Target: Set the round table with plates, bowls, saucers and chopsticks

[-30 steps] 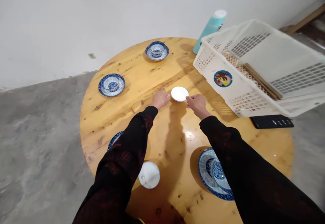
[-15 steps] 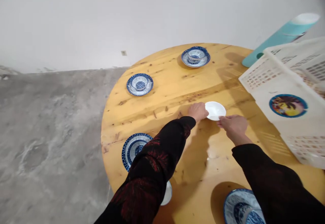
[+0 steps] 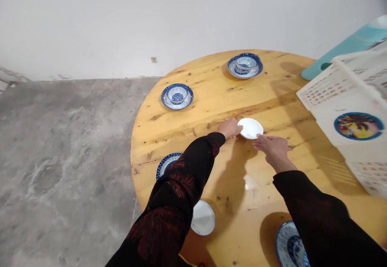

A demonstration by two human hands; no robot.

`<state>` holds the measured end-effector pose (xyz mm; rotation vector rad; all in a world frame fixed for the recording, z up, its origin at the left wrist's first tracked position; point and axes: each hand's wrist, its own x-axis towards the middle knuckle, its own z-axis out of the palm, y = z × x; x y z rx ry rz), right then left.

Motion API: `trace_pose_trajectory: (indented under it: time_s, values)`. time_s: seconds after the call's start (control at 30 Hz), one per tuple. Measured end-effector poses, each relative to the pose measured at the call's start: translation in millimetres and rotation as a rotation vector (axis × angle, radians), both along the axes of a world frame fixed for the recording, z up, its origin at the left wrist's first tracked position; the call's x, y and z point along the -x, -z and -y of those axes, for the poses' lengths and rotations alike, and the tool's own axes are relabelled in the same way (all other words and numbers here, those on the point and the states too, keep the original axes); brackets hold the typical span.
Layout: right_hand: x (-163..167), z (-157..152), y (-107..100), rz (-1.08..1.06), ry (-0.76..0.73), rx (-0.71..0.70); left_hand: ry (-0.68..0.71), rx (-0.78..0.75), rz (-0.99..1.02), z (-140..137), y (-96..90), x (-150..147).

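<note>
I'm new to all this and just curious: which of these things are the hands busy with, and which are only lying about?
In hand:
left hand
right hand
small white dish, touched at both edges

Lying about:
blue bowl on plate
far blue bowl set
white basket
teal bottle
second white dish

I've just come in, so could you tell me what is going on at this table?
A person in dark sleeves has both hands at a small white saucer in the middle of a round wooden table: left hand at its left edge, right hand at its near edge. Blue-patterned plates with bowls sit around it, beside a white basket.
</note>
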<state>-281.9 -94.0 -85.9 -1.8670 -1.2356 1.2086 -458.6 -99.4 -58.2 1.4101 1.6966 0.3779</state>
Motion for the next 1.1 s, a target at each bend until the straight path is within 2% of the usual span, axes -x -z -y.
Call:
trace_pose_trajectory:
  time_s: [0.07, 0.2, 0.33, 0.4, 0.47, 0.6, 0.7, 0.77, 0.87, 0.97, 1.03, 1.1]
  values:
    - [-4.8, 18.7, -11.9, 0.016, 0.077, 0.041, 0.015, -0.047, -0.016, 1.1, -5.0, 12.5]
    - [-30.9, 67.2, -34.3, 0.039, 0.077, 0.045, -0.019, -0.142, -0.016, 11.3, -17.4, 50.1]
    - [-54.9, 121.4, -61.8, -0.064, 0.139, 0.066, -0.138, -0.224, 0.121, 49.1, -36.4, 105.5]
    - [-61.5, 150.8, -77.5, -0.130, 0.133, 0.045, -0.257, -0.275, 0.201, 84.1, -49.5, 137.4]
    - [-65.2, 182.8, -91.5, -0.182, 0.105, 0.024, -0.396, -0.328, 0.230, 132.5, -62.9, 167.1]
    - [-67.0, 251.0, -104.3, -0.285, 0.036, 0.018, -0.646, -0.395, 0.124, 266.8, -78.4, 200.4]
    - [-64.0, 299.7, -99.0, -0.362, -0.012, 0.072, -0.816, -0.384, 0.062, 383.3, -73.0, 192.5]
    - [-59.5, 329.8, -91.3, -0.401, -0.026, 0.121, -0.908, -0.293, 0.051, 455.8, -62.5, 176.6]
    - [-49.5, 372.2, -78.4, -0.420, -0.011, 0.174, -1.034, -0.139, 0.100, 540.3, -43.7, 149.3]
    - [-36.4, 411.6, -68.7, -0.432, -0.011, 0.215, -1.129, -0.016, 0.164, 583.0, -29.5, 125.8]
    - [-25.5, 434.0, -65.2, -0.444, -0.047, 0.249, -1.140, -0.019, 0.206, 588.6, -24.1, 115.8]
    - [-11.0, 451.2, -64.1, -0.443, -0.086, 0.271, -1.101, -0.045, 0.244, 581.4, -21.7, 113.3]
